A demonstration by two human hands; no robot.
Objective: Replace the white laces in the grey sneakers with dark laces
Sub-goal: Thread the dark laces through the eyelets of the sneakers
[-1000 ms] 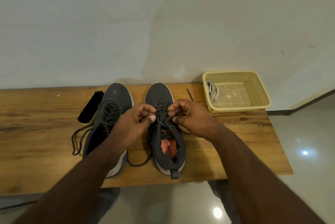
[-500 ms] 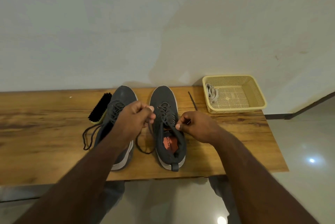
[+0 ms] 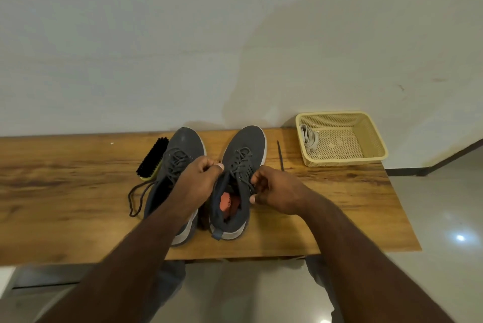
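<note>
Two grey sneakers stand side by side on the wooden table (image 3: pixel 65 192), toes toward the wall. Both carry dark laces. The left sneaker (image 3: pixel 183 147) has loose lace ends (image 3: pixel 136 197) trailing onto the table at its left. My left hand (image 3: pixel 201 181) pinches one dark lace end beside the right sneaker (image 3: pixel 245 144). My right hand (image 3: pixel 277 192) pinches the other end at that shoe's upper eyelets. The lace stretch running behind it shows as a dark strip (image 3: pixel 280 151) on the table. White laces (image 3: pixel 309 138) lie bundled in the yellow basket (image 3: pixel 371 137).
A black-bristled shoe brush (image 3: pixel 153 159) lies just left of the left sneaker. The basket sits at the table's back right corner, against the wall. The table's front edge is close to me, with tiled floor (image 3: pixel 444 218) to the right.
My hands have drawn apart from the middle of the right sneaker, each pulling a lace end outward. The loop of lace that lay between the shoes is gone from the table.
</note>
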